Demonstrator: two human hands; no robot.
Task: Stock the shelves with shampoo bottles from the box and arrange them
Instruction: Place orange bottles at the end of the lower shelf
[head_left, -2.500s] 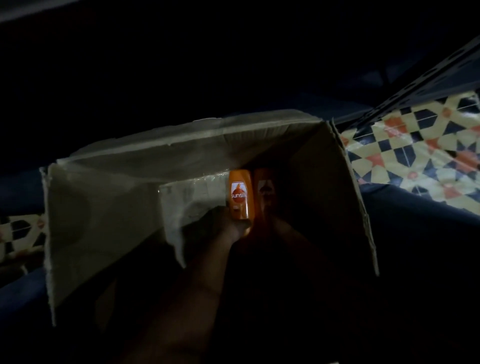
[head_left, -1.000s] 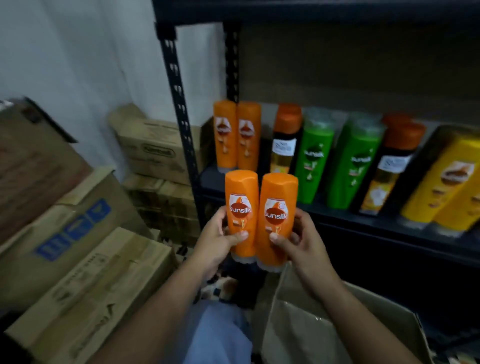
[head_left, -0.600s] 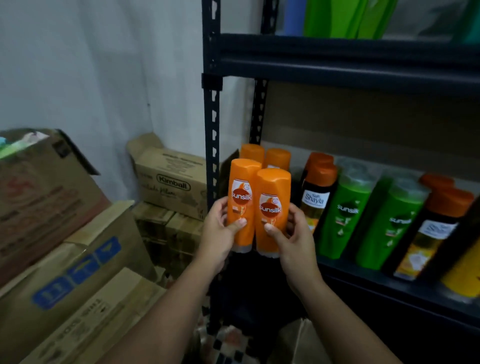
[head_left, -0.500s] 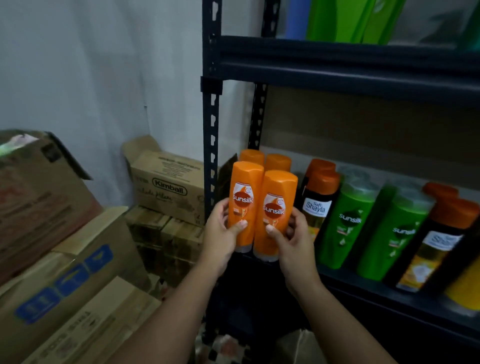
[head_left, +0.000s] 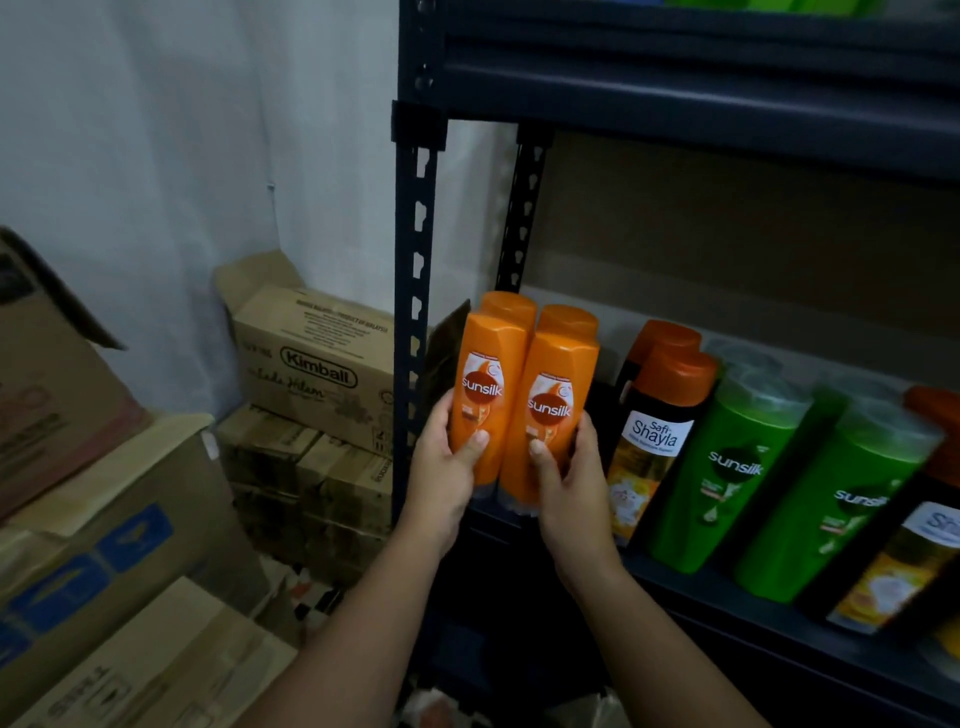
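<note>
My left hand (head_left: 447, 470) grips an orange Sunsilk bottle (head_left: 483, 384), and my right hand (head_left: 569, 480) grips a second orange Sunsilk bottle (head_left: 553, 395) beside it. Both bottles stand upright, side by side, at the left end of the dark metal shelf (head_left: 727, 587), their bases at its front edge. Directly behind them the orange tops of two more bottles (head_left: 511, 304) show. The source box is out of view.
To the right on the shelf stand a Safi Shayla bottle (head_left: 652, 441) and green Sunsilk bottles (head_left: 727, 467). The shelf's upright post (head_left: 415, 291) is just left of my left hand. Stacked cardboard boxes (head_left: 311, 358) fill the floor to the left. An upper shelf (head_left: 701, 93) hangs overhead.
I lifted the two orange bottles out of the dark box and carried them forward to the shelf's left end. They now sit close in front of the rear orange pair.
</note>
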